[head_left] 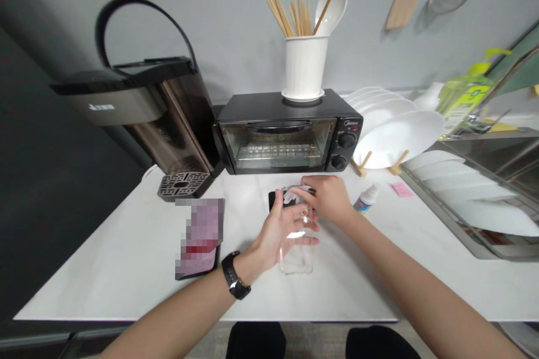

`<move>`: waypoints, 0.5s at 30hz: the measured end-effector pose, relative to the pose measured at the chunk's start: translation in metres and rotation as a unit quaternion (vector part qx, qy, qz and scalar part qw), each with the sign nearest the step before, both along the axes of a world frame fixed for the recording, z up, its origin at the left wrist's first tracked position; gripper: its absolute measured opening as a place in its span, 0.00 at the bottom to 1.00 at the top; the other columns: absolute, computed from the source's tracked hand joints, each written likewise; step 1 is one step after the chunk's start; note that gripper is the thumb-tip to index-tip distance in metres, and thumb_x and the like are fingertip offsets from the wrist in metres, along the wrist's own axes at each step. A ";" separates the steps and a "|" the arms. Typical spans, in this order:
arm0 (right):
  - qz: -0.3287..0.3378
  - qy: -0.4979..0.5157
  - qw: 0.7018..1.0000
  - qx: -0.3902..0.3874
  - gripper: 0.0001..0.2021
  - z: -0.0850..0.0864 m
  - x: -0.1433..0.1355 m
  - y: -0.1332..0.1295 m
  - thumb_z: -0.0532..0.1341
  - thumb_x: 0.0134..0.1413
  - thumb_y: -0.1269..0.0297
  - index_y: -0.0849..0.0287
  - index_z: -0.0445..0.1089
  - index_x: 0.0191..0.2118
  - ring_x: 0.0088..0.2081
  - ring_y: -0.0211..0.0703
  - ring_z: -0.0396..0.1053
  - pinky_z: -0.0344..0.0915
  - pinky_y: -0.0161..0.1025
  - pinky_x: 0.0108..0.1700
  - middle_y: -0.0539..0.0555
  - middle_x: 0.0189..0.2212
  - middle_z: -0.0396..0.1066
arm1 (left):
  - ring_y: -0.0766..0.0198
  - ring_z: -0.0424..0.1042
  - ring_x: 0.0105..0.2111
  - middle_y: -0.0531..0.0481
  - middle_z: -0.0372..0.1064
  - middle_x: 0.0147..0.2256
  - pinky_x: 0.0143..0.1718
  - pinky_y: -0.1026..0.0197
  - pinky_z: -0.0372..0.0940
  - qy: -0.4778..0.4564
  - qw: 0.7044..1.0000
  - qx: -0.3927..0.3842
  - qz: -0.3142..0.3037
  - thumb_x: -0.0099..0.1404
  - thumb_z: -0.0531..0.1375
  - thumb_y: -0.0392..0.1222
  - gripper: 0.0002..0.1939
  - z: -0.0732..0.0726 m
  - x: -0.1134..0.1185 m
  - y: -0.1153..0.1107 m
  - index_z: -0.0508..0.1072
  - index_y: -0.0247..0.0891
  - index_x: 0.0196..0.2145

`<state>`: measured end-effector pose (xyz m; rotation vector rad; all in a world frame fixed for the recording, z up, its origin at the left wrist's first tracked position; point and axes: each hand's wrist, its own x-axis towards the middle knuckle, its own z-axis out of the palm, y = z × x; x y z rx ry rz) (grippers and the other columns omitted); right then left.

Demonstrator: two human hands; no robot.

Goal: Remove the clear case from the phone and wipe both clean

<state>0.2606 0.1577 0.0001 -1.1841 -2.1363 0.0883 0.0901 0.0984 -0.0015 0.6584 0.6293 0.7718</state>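
Note:
A clear phone case (297,261) is held upright-looking over the counter in my left hand (280,230), its thumb and fingers round the case's sides. My right hand (326,195) pinches a crumpled whitish cloth or tissue (295,193) at the case's far end. Something black (273,199) shows just behind that end; what it is I cannot make out. A small white bottle with a blue label (366,198) stands right of my right hand. Left of my left hand lies a dark-edged phone (204,235), its face partly pixelated.
Behind my hands is a black toaster oven (288,146) bearing a white cup of chopsticks (306,64). A water dispenser (181,118) stands at the left. White plates (398,134), a pink note (402,189) and a sink rack (446,213) are at the right.

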 end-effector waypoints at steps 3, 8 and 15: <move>0.048 0.012 0.999 -0.005 0.12 0.001 0.000 -0.001 0.58 0.67 0.65 0.57 0.79 0.36 0.28 0.41 0.72 0.59 0.37 0.33 0.52 0.29 0.78 | 0.57 0.71 0.37 0.41 0.69 0.40 0.39 0.54 0.74 0.002 1.000 0.009 0.005 0.71 0.36 0.76 0.46 0.000 0.000 0.002 0.76 0.32 0.41; 0.051 0.047 0.997 -0.035 0.11 0.000 0.003 0.002 0.59 0.65 0.67 0.58 0.80 0.40 0.29 0.41 0.72 0.59 0.36 0.34 0.52 0.29 0.79 | 0.57 0.71 0.37 0.41 0.69 0.41 0.39 0.51 0.74 0.004 1.000 0.016 -0.007 0.68 0.40 0.80 0.46 -0.002 -0.002 0.009 0.76 0.33 0.39; 0.096 0.085 0.991 -0.046 0.14 -0.003 0.001 0.004 0.56 0.70 0.61 0.58 0.79 0.45 0.35 0.43 0.74 0.62 0.36 0.38 0.55 0.38 0.81 | 0.56 0.72 0.37 0.40 0.72 0.40 0.39 0.52 0.74 0.022 0.999 0.028 -0.013 0.68 0.39 0.79 0.47 -0.002 -0.004 0.012 0.77 0.33 0.39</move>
